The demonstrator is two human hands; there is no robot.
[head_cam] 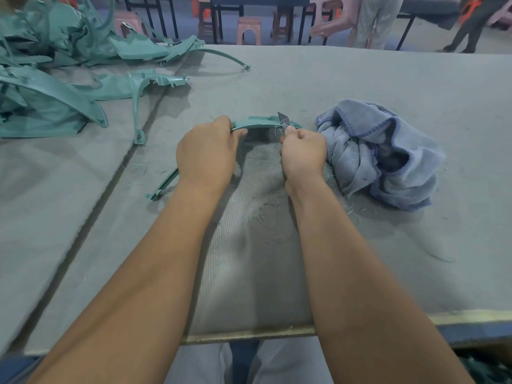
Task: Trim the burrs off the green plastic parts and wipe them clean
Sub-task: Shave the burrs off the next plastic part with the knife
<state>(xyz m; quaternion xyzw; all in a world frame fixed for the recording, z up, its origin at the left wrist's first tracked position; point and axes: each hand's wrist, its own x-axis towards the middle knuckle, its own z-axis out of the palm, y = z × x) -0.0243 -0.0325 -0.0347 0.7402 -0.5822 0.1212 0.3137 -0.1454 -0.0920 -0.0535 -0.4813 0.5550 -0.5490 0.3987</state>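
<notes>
The right hand (303,153) pinches a small grey metal blade (284,120) between thumb and curled fingers, its tip standing up against the edge of the long curved green plastic strip (263,122). Pale threads of burr hang just at the blade. The left hand (206,155), on the strip's near left stretch, grips it with fingers curled over the top, holding the arc up off the grey felt-covered desk (360,79); the strip's lower end runs out beyond that hand toward the person.

To trim well, I judge the blade should lie shallow along the edge and draw away from the gripping hand, which should stay close for stiffness.

Right of the strip lies a crumpled blue towelling cloth (388,153) for wiping. Far left of the strip, a heap of green plastic parts (55,65) waits.
</notes>
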